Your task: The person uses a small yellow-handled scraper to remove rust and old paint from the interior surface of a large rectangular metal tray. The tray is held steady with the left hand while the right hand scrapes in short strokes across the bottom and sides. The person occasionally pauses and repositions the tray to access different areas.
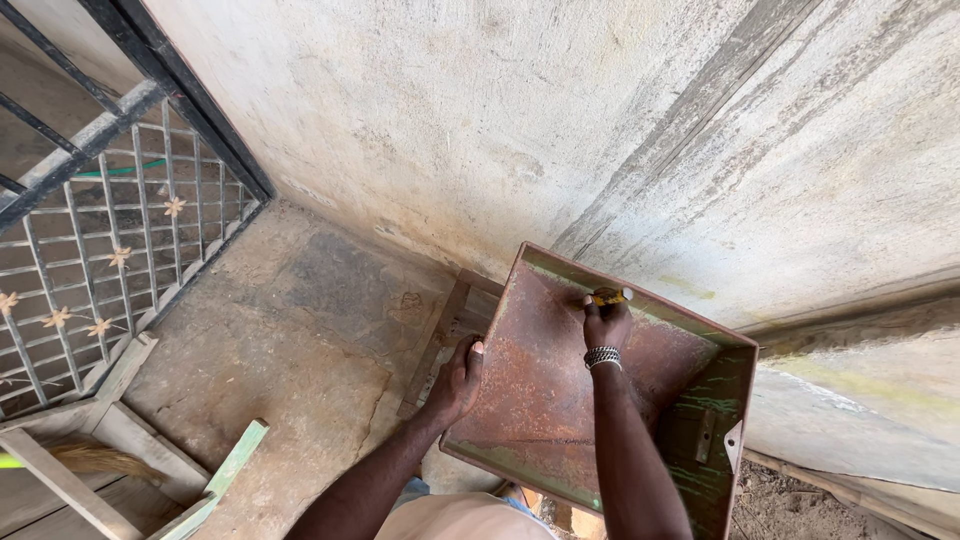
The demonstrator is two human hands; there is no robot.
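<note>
A rusty metal tray (pixel 540 400) with raised sides and traces of green paint leans against the concrete wall. My left hand (pixel 457 380) grips its left edge, fingers wrapped over the rim. My right hand (pixel 606 322), with a beaded bracelet at the wrist, is inside the tray near the upper rim. It holds a small yellow-and-white object (pixel 610 296) pressed against the rusty surface; what the object is cannot be told.
A wooden frame (pixel 450 320) lies under the tray against the wall. A metal window grille (pixel 100 230) stands at the left. Wooden planks and a green-painted strip (pixel 230 470) lie at the lower left. Bare earth shows at the lower right.
</note>
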